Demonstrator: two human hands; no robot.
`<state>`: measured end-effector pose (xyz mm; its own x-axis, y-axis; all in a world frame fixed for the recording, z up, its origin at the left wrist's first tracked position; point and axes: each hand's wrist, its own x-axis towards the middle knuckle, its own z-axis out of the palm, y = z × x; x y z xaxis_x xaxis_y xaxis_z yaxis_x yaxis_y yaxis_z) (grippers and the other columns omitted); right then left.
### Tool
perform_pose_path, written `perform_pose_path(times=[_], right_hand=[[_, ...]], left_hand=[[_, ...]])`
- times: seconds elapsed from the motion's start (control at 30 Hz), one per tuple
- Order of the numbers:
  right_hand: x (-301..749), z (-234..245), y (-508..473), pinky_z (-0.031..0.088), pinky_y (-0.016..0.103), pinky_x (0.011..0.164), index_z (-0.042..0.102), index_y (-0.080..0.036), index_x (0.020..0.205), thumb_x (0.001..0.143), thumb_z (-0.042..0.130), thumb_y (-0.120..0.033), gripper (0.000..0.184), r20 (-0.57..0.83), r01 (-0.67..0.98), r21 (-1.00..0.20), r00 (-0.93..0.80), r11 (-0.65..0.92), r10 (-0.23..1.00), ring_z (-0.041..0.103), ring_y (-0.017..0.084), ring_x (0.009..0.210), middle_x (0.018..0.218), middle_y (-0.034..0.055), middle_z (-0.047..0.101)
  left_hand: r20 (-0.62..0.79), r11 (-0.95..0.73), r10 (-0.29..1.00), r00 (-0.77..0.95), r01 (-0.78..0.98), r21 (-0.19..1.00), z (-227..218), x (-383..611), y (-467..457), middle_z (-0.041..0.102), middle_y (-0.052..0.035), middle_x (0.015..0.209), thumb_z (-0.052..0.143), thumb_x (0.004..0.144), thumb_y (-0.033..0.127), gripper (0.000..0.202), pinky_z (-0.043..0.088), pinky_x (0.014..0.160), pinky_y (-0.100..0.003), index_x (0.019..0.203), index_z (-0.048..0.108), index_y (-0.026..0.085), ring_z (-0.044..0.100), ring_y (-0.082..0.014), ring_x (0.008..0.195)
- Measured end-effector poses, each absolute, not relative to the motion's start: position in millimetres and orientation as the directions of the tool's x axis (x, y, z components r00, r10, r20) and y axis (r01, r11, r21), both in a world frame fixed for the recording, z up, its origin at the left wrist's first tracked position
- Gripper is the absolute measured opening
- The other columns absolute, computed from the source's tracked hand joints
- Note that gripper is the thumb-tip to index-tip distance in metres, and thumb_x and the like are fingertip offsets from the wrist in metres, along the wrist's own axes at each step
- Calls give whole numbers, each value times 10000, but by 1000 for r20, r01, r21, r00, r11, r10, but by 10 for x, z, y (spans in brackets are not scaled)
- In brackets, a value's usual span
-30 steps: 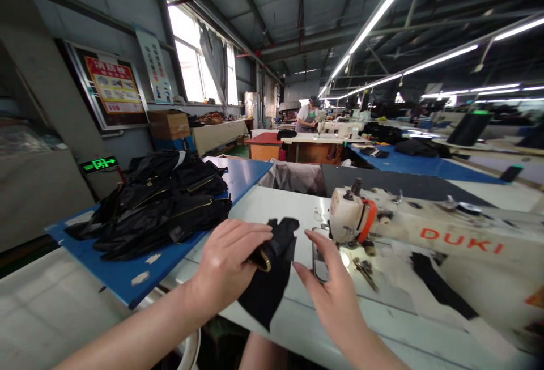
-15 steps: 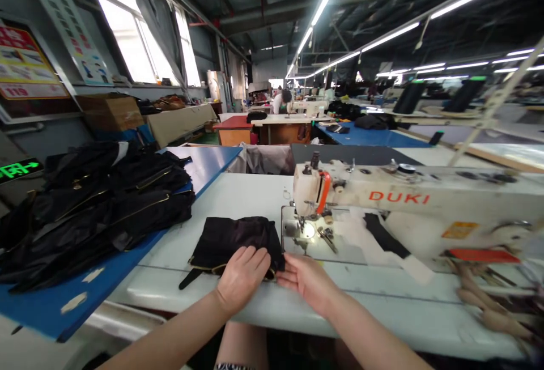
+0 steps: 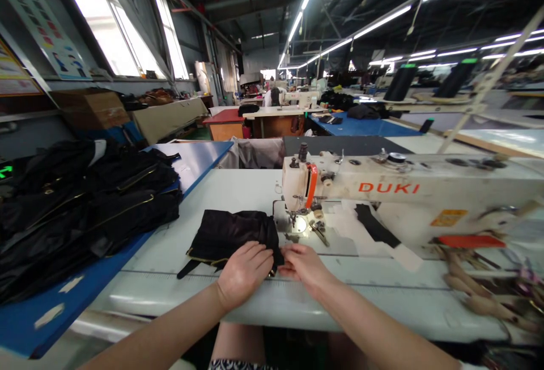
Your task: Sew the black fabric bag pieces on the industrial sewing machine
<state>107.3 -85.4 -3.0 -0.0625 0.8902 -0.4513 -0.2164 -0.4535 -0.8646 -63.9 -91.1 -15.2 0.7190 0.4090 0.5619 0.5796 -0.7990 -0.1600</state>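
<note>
A black fabric piece with a gold zipper edge (image 3: 227,235) lies on the white sewing table (image 3: 238,194), just left of the needle of a white DUKI sewing machine (image 3: 382,188). My left hand (image 3: 243,271) rests on the fabric's near right corner with fingers curled over it. My right hand (image 3: 304,265) meets it there, fingertips pinching the same corner. Both hands are in front of the needle plate (image 3: 300,224), which is lit by a small lamp.
A heap of black garments (image 3: 80,200) lies on a blue board at the left. A black strip (image 3: 374,225) lies under the machine arm. Beige strips (image 3: 480,296) lie at the right. Another person works at a far table (image 3: 274,97).
The view has tilted and shifted. The fabric went from hanging over the table edge to lying flat by the needle. Both hands have come together at its near right corner.
</note>
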Motion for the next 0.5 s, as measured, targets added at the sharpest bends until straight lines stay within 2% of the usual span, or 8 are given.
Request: perform_pose_path(times=[0.17, 0.37, 0.5], right_hand=[[1088, -44, -755, 540, 272, 572, 587, -186, 655, 674, 598, -170, 28, -429, -160, -888, -51, -431, 902, 606, 126, 488, 541, -33, 589], [1172, -51, -608, 523, 266, 530, 588, -190, 659, 698, 587, -191, 39, -369, -14, -929, -55, -370, 928, 619, 143, 495, 536, -8, 623], [1416, -15, -643, 513, 271, 540, 612, -184, 686, 706, 573, -186, 44, -280, 119, -955, -64, -272, 958, 622, 149, 523, 577, 5, 655]], left_hand=[[559, -790, 419, 716, 591, -165, -140, -613, -826, 682, -95, 1011, 422, 918, 120, 210, 494, 775, -358, 984, 621, 114, 620, -202, 896], [568, -784, 413, 711, 596, -176, -136, -568, -712, 682, -103, 1001, 433, 903, 105, 218, 477, 769, -356, 1003, 626, 116, 623, -202, 893], [576, -777, 414, 705, 603, -180, -155, -551, -614, 685, -102, 980, 418, 898, 102, 239, 474, 769, -353, 981, 641, 124, 623, -200, 877]])
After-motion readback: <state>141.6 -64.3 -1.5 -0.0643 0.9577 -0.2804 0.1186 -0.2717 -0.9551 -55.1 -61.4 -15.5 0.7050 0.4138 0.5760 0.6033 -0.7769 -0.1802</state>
